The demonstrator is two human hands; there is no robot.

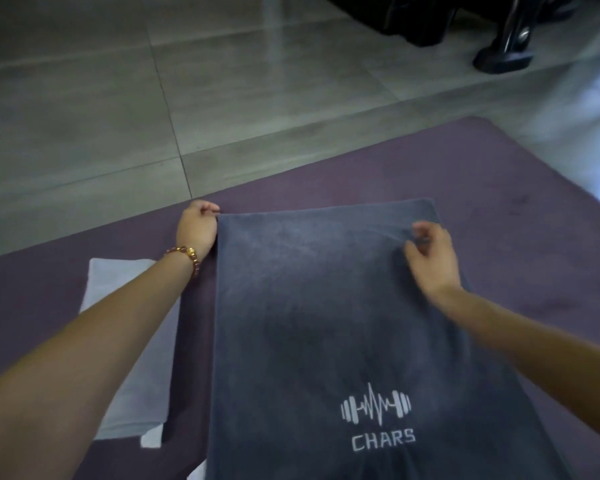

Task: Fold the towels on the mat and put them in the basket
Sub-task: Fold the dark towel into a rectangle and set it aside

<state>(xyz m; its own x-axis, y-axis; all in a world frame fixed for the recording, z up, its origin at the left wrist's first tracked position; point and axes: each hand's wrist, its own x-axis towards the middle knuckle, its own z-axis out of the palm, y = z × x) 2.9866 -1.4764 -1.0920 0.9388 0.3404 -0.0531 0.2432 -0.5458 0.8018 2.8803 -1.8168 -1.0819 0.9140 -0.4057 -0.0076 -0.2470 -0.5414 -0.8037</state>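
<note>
Dark grey towel [326, 323], logo end nearest, lies on the purple mat [499, 209], long axis near-to-far. Left hand [199, 225] pinches the far-left corner. Right hand [430, 258], blurred, curls at the far-right edge; grip unclear. Fold likely runs far-to-near.

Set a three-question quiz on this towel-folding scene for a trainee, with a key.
1. True or false: the left hand pinches the far left corner of the grey towel.
2. Multiple choice: what does the grey towel lie on? A. bare floor tiles. B. the purple mat. C. a basket.
3. Fill in: the word stitched under the dumbbell logo on the grey towel is ____.
Key: 1 true; 2 B; 3 CHARS.
</note>
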